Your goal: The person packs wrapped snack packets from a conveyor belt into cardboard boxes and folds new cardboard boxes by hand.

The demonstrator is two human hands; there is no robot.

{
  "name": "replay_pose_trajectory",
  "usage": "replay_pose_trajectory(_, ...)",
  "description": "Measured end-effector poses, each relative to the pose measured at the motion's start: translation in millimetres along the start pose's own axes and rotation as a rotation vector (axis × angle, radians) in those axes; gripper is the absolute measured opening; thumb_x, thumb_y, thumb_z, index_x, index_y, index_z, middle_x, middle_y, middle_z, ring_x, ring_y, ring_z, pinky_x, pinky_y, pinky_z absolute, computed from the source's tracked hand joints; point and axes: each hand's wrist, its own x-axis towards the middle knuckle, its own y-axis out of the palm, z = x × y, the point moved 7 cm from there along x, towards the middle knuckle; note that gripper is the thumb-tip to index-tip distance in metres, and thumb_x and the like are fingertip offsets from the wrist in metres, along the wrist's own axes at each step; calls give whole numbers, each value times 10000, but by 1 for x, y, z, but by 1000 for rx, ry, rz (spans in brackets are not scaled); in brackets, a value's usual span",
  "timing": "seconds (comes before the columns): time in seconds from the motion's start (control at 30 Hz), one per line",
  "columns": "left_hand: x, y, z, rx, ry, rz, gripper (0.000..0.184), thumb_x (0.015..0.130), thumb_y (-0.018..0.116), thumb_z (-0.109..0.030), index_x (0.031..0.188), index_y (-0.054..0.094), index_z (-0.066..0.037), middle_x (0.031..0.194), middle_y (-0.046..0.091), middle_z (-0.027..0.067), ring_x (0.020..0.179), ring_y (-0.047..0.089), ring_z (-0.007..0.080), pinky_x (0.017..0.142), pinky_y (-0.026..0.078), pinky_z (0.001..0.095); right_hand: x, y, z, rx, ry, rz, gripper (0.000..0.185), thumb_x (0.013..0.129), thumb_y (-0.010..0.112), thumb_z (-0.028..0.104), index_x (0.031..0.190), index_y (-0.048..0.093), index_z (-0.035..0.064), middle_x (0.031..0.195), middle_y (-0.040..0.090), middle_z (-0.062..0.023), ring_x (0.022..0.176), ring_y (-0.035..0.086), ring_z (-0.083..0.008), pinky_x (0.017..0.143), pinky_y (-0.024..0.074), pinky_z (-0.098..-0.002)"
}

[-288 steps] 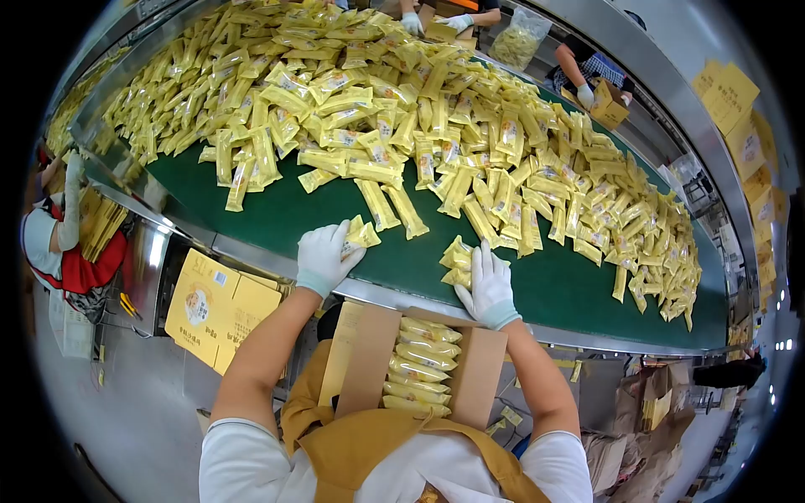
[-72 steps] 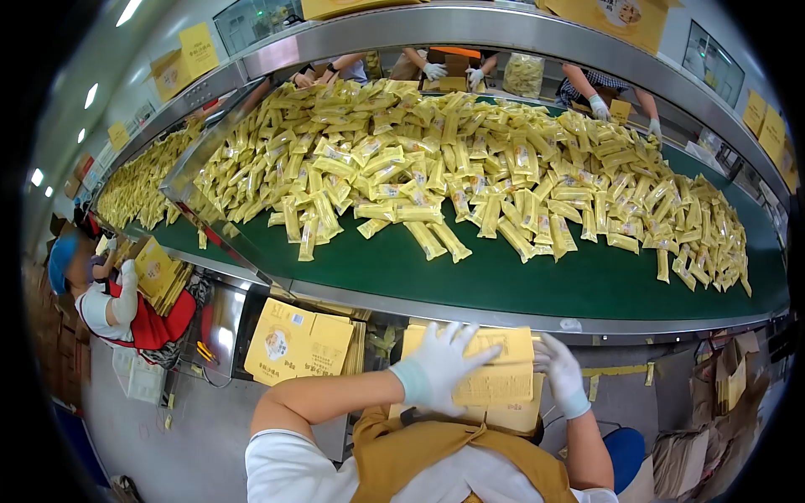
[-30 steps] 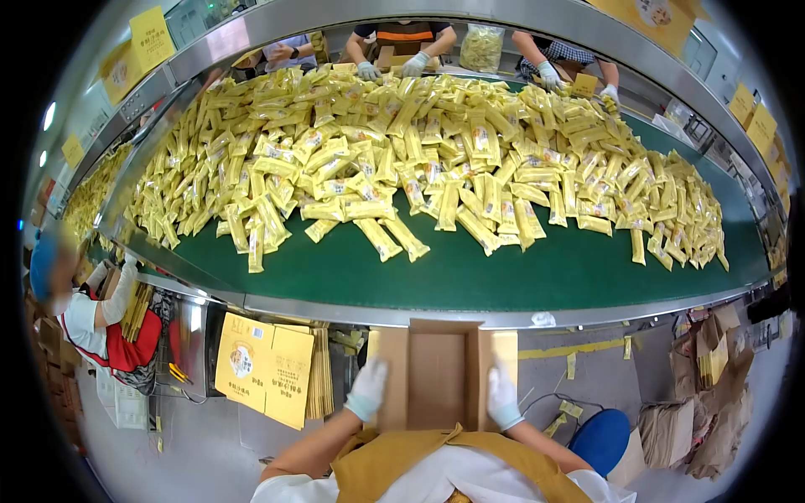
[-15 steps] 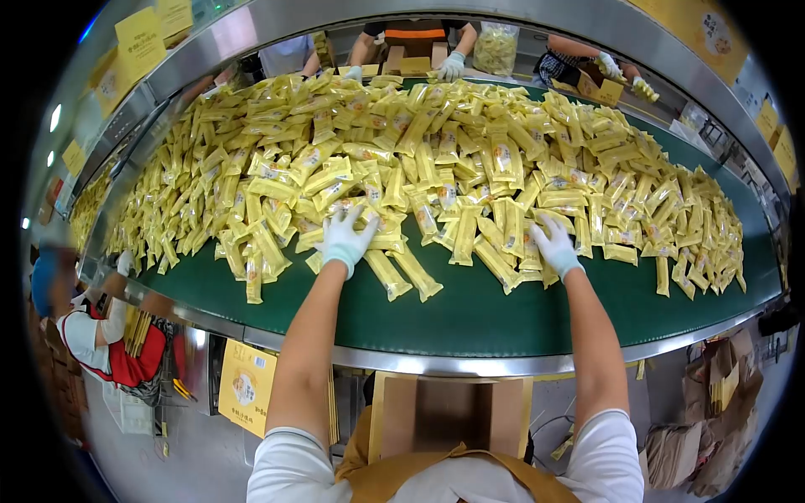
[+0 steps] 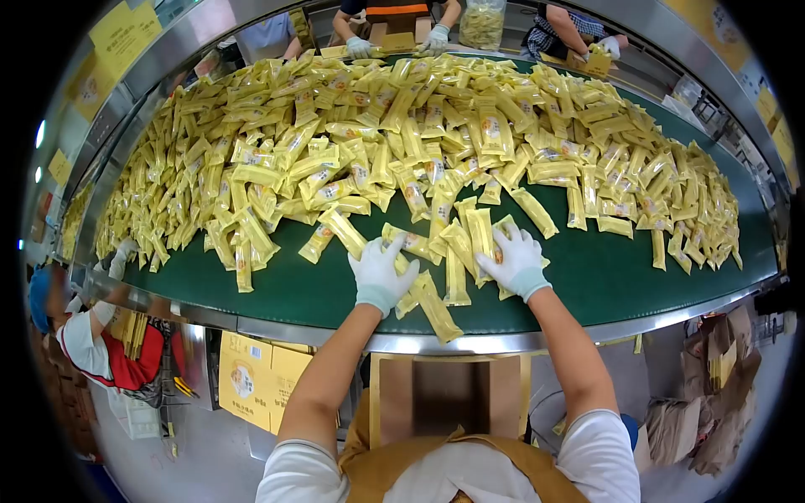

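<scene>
Yellow plastic-wrapped snack packets [image 5: 335, 155] lie heaped across a green conveyor belt [image 5: 604, 285]. My left hand [image 5: 381, 272], in a white glove with fingers spread, rests against packets near the belt's front edge. One packet [image 5: 438, 312] slants beside its thumb toward me. My right hand [image 5: 513, 261], also gloved, has its fingers apart and lies against the right side of the same small cluster. Several packets, among them an upright one [image 5: 480, 233], stand between the two hands. Parts of the packets under the fingers are hidden.
An open cardboard box [image 5: 391, 390] sits below the belt's metal edge [image 5: 453, 343] in front of me. Yellow printed cartons [image 5: 251, 381] stand at lower left. Co-workers' gloved hands [image 5: 435, 39] are across the belt; another person [image 5: 109, 344] works at left.
Both hands have drawn back toward me and closer together, pulling a cluster of packets from the heap toward the front edge. A gap of green belt now shows behind parts of the cluster.
</scene>
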Motion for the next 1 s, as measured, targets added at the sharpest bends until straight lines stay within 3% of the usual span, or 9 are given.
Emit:
replay_pose_trajectory(0.2, -42, -8, 14, 56, -5, -14, 668, 904, 614, -486, 1501, 438, -243, 1584, 295, 226, 1479, 257, 375, 1141, 163, 663, -51, -28, -2, -118, -119, -56, 723, 786, 684, 598, 1385, 570, 210, 1470, 458, -195, 1342, 412, -477, 1109, 266, -611)
replay_pose_trajectory(0.3, -64, -7, 29, -47, 247, -62, 708, 904, 616, -490, 1511, 418, -186, 1578, 313, 211, 1476, 254, 384, 1145, 171, 649, -73, -37, -9, -132, -208, -179, 689, 826, 685, 533, 1400, 554, 174, 1479, 445, -206, 1341, 422, -456, 1126, 252, -612)
replay_pose_trajectory(0.43, -91, -29, 30, -29, 543, 190, 786, 833, 721, -462, 1495, 435, -148, 1549, 352, 202, 1435, 303, 437, 1146, 196, 648, -96, -30, -7, -41, -216, -153, 692, 855, 698, 447, 1430, 493, 121, 1486, 432, -210, 1313, 473, -395, 1083, 381, -487)
replay_pose_trajectory(0.47, -93, -31, 34, 4, 574, 169, 777, 797, 745, -478, 1453, 489, -150, 1459, 464, 165, 1398, 369, 408, 1154, 219, 619, -100, -34, -4, -132, -232, -166, 724, 836, 719, 443, 1438, 473, 123, 1506, 414, -210, 1250, 524, -381, 996, 450, -441)
replay_pose_trajectory(0.57, -95, -37, 40, 220, 603, 227, 687, 782, 761, -441, 1372, 560, -151, 1298, 576, 107, 1363, 418, 361, 1154, 254, 583, -101, -50, -3, -76, -127, -76, 723, 831, 705, 479, 1436, 492, 145, 1429, 487, -221, 1128, 574, -395, 928, 466, -448)
replay_pose_trajectory(0.6, -93, -52, 30, 232, 627, 195, 564, 771, 779, -333, 1275, 607, -146, 1148, 622, 57, 1297, 487, 331, 1148, 313, 507, -104, -50, -5, -105, -106, -82, 717, 836, 693, 491, 1437, 497, 153, 1382, 515, -221, 1091, 582, -393, 895, 473, -447)
replay_pose_trajectory(0.7, -66, -48, 31, -14, 538, 365, 492, 770, 774, -221, 1227, 612, -137, 1119, 628, 57, 1238, 539, 315, 1115, 366, 449, -111, -49, -21, -148, -23, -62, 692, 857, 653, 519, 1441, 510, 176, 1245, 584, -222, 1006, 598, -388, 815, 492, -449)
replay_pose_trajectory(0.83, -39, -59, -1, 72, 769, 48, 515, 741, 775, -112, 1227, 606, -136, 1199, 633, 66, 1221, 563, 269, 1078, 394, 409, -119, -37, -55, -16, 85, -68, 655, 907, 613, 483, 1466, 484, 166, 1184, 580, -226, 993, 597, -391, 803, 518, -471)
replay_pose_trajectory(1.0, -9, -16, -10, 320, 843, 389, 485, 764, 767, -127, 1225, 621, -156, 1195, 640, 62, 1218, 560, 264, 1099, 380, 388, -130, -41, -86, 14, 188, -76, 724, 901, 671, 384, 1518, 385, 136, 1234, 547, -219, 1033, 589, -407, 883, 515, -470)
